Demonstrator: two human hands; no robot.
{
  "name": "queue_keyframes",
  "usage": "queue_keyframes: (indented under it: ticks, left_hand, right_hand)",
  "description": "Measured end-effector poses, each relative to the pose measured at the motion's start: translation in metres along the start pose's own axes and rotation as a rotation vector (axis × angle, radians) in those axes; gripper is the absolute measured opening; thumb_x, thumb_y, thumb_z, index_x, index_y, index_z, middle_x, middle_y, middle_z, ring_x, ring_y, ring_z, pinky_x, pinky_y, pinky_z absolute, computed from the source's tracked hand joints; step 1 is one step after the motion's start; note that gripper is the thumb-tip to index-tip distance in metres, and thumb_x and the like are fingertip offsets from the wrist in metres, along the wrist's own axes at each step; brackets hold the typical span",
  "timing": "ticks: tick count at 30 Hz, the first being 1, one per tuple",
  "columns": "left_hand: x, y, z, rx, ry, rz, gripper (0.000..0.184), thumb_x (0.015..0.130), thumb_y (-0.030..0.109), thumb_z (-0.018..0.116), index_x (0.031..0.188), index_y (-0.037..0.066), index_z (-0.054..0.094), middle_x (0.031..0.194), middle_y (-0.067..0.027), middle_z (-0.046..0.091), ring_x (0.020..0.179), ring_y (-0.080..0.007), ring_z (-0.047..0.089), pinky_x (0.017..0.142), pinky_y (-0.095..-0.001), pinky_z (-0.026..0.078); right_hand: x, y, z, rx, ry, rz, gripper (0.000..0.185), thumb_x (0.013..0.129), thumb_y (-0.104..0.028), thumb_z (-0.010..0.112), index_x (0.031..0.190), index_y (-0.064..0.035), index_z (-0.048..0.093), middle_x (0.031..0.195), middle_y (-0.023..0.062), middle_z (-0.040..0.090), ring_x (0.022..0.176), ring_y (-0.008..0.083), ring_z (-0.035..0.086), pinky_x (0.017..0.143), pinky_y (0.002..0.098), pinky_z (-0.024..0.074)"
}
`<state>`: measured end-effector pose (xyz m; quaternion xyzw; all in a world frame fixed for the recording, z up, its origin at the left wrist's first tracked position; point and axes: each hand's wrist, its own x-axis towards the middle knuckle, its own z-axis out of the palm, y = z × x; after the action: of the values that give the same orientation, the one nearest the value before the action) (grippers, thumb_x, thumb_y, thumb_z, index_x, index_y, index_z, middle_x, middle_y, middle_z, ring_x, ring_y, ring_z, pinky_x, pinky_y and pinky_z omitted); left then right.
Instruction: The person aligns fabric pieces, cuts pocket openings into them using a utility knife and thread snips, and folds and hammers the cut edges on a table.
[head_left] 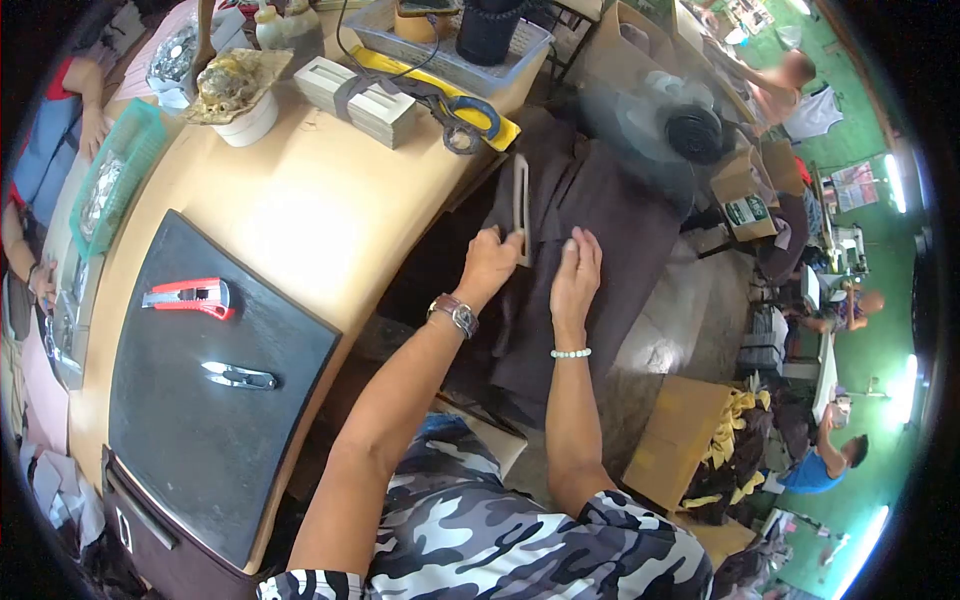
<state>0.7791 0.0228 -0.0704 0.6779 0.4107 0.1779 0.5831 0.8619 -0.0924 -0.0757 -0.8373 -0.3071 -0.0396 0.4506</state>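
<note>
My left hand (490,264), with a watch at the wrist, has its fingers closed on the lower end of a narrow pale slotted frame (519,185). The frame stands lengthwise against dark brown fabric (610,225), which hangs beside the table. Over the same fabric is my right hand (576,277), a beaded bracelet on its wrist. Its fingers are stretched out, and nothing shows in them; whether the palm touches the cloth I cannot tell.
On the table (370,215) lies a black mat (200,420) with a red box cutter (190,297) and thread snips (240,376). Behind are a bundle of white slotted blocks (355,103), scissors (470,118), a glue pot (245,122) and a fan (690,130). Other people work around.
</note>
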Motion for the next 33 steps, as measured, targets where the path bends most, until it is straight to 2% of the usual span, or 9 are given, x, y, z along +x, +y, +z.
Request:
queue_keyframes:
  ticks: [2, 7, 10, 11, 14, 17, 20, 24, 33]
  left_hand:
    - [-0.003, 0.006, -0.004, -0.216, -0.111, -0.073, 0.046, 0.086, 0.033, 0.054, 0.084, -0.013, 0.058, 0.081, -0.0311, 0.062, 0.087, -0.0391, 0.063, 0.071, -0.0414, 0.047]
    - [-0.009, 0.017, -0.017, -0.187, -0.101, 0.014, 0.039, 0.089, 0.027, 0.052, 0.087, -0.012, 0.058, 0.079, -0.031, 0.06, 0.083, -0.0394, 0.063, 0.07, -0.0415, 0.046]
    - [-0.011, 0.034, -0.033, -0.105, -0.084, 0.085, 0.036, 0.089, 0.025, 0.051, 0.088, -0.011, 0.058, 0.078, -0.031, 0.06, 0.082, -0.0405, 0.063, 0.069, -0.0422, 0.046]
    - [-0.013, 0.037, -0.036, -0.079, -0.087, 0.113, 0.036, 0.089, 0.024, 0.051, 0.088, -0.011, 0.058, 0.077, -0.0311, 0.06, 0.082, -0.041, 0.062, 0.069, -0.0424, 0.046]
    - [-0.01, 0.02, -0.023, -0.09, -0.034, 0.222, 0.034, 0.09, 0.024, 0.054, 0.087, -0.01, 0.058, 0.064, -0.0189, 0.06, 0.063, -0.0224, 0.061, 0.059, -0.0361, 0.046]
    - [-0.034, 0.04, -0.016, 0.127, -0.066, 0.364, 0.028, 0.087, 0.018, 0.056, 0.079, -0.009, 0.055, 0.074, -0.0319, 0.055, 0.077, -0.0453, 0.058, 0.061, -0.0455, 0.047]
    - [-0.056, 0.056, -0.013, 0.203, -0.094, 0.528, 0.018, 0.085, 0.01, 0.053, 0.081, -0.008, 0.053, 0.071, -0.0298, 0.056, 0.074, -0.0456, 0.057, 0.062, -0.0505, 0.046]
    - [-0.073, 0.074, -0.017, 0.219, -0.143, 0.612, 0.014, 0.078, 0.003, 0.055, 0.088, -0.006, 0.052, 0.072, -0.0262, 0.059, 0.069, -0.0438, 0.058, 0.059, -0.0491, 0.048]
    - [-0.088, 0.073, -0.026, 0.309, -0.142, 0.629, 0.022, 0.079, 0.007, 0.056, 0.097, -0.004, 0.051, 0.067, -0.0225, 0.06, 0.065, -0.0409, 0.06, 0.058, -0.047, 0.05]
  right_hand:
    - [0.003, -0.01, 0.004, -0.269, -0.014, 0.082, 0.063, 0.084, -0.021, 0.059, 0.134, 0.0053, 0.031, 0.127, 0.0294, 0.044, 0.12, 0.0392, 0.042, 0.1, 0.0435, 0.0356]
    - [0.015, -0.033, -0.001, -0.298, -0.141, 0.233, 0.07, 0.075, 0.001, 0.053, 0.139, -0.0002, 0.025, 0.126, 0.0308, 0.044, 0.113, 0.044, 0.047, 0.097, 0.046, 0.0375]
    - [0.017, -0.02, -0.011, -0.22, -0.095, 0.1, 0.072, 0.073, 0.007, 0.048, 0.14, -0.0046, 0.025, 0.126, 0.0302, 0.045, 0.112, 0.0435, 0.048, 0.097, 0.0461, 0.0378]
    - [0.016, -0.019, -0.015, -0.129, -0.067, 0.103, 0.063, 0.072, 0.01, 0.046, 0.133, -0.0035, 0.041, 0.126, 0.0301, 0.045, 0.114, 0.0436, 0.047, 0.1, 0.0448, 0.036]
    - [0.014, 0.006, -0.018, -0.125, -0.137, 0.084, 0.049, 0.071, 0.011, 0.046, 0.118, 0.0013, 0.056, 0.127, 0.0312, 0.044, 0.117, 0.0437, 0.045, 0.101, 0.0426, 0.0347]
    - [0.01, 0.0, -0.013, -0.15, -0.097, 0.128, 0.035, 0.079, 0.0, 0.044, 0.109, 0.0076, 0.06, 0.13, 0.0299, 0.043, 0.119, 0.0421, 0.045, 0.102, 0.0399, 0.0341]
    - [0.007, 0.013, -0.011, 0.142, -0.093, 0.232, 0.039, 0.089, -0.018, 0.042, 0.115, 0.008, 0.055, 0.131, 0.0291, 0.043, 0.117, 0.0414, 0.047, 0.1, 0.039, 0.0356]
    - [0.008, 0.045, -0.008, 0.302, -0.122, 0.287, 0.038, 0.089, -0.02, 0.047, 0.119, 0.0028, 0.053, 0.128, 0.027, 0.046, 0.114, 0.0413, 0.049, 0.096, 0.0407, 0.0389]
    - [0.001, 0.024, 0.002, -0.135, -0.15, 0.082, 0.035, 0.09, -0.022, 0.044, 0.114, 0.0012, 0.053, 0.126, 0.027, 0.046, 0.116, 0.0421, 0.046, 0.097, 0.042, 0.0383]
